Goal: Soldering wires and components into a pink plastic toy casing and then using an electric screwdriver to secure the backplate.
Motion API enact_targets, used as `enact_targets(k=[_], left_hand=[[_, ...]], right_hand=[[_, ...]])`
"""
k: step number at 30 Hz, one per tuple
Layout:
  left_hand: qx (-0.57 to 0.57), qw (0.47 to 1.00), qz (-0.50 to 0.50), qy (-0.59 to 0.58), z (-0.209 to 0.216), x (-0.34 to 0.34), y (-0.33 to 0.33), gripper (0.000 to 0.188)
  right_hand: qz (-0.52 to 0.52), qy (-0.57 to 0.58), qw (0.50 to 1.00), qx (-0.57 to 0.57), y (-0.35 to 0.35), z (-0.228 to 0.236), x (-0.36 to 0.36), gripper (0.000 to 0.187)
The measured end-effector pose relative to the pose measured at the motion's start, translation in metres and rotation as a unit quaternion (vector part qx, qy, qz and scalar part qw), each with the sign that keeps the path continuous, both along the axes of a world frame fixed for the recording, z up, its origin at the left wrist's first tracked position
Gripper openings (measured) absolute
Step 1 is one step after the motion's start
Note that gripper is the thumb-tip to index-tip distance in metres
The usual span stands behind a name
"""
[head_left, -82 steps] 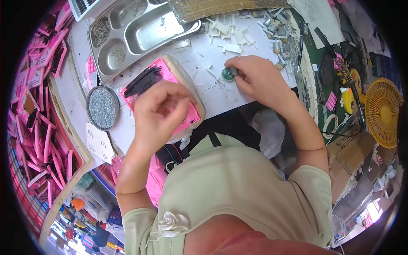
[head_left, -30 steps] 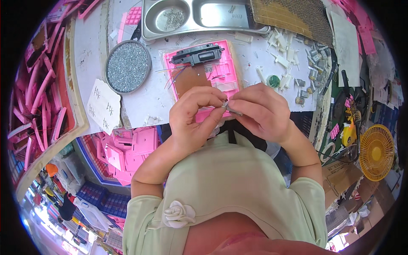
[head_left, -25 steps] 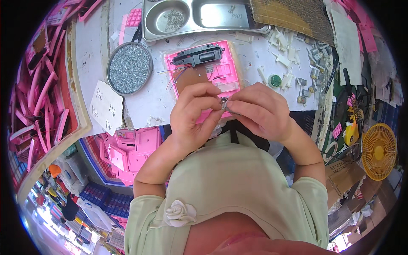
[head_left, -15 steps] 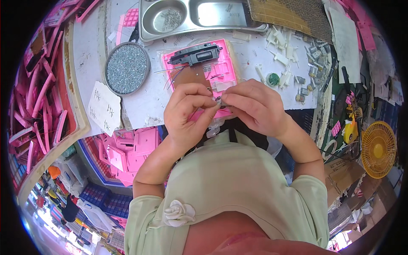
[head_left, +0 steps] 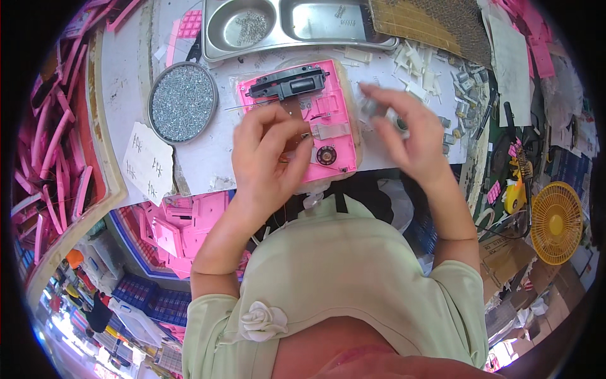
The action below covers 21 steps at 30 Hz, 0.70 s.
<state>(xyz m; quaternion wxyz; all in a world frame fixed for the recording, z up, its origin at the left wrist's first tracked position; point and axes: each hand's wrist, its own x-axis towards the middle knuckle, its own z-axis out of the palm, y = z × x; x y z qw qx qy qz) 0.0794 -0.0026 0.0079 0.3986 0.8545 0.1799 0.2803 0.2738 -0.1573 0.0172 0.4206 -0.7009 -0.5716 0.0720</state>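
Observation:
A pink plastic housing (head_left: 338,107) lies on the table before me. Across its far end sits a black plastic assembly (head_left: 287,82) with thin wires beside it. Near the housing's close edge is a round dark part (head_left: 326,155) with a lighter centre, uncovered now. My left hand (head_left: 268,158) is over the housing's left side, fingertips pinched around a small piece too hidden to name. Part of a brown board (head_left: 293,107) shows beyond those fingers. Off the housing's right side, my right hand (head_left: 410,129) is spread and motion-blurred, thumb and fingers apart.
A round tray of small metal screws (head_left: 184,102) stands left, above a torn paper note (head_left: 148,162). A steel compartment tray (head_left: 303,44) is at the back. White plastic parts (head_left: 413,66) and several small metal motors (head_left: 464,104) lie right. Pink parts (head_left: 189,230) fill a bin below.
My right hand has moved away from my left, to the right off the housing, and its fingers have spread. My left hand stays pinched, shifted slightly left. The round part has come into view.

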Motion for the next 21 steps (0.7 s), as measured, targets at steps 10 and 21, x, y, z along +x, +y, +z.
enact_targets(k=[10, 21], left_hand=[[0.203, 0.975, -0.065, 0.058, -0.009, 0.01, 0.004, 0.022], [0.149, 0.982, -0.086, 0.074, -0.011, -0.009, 0.002, 0.024]], right_hand=[[0.048, -0.02, 0.997, -0.059, 0.034, -0.005, 0.016, 0.028], [0.063, -0.053, 0.992, -0.098, 0.046, -0.008, 0.007, 0.025]])
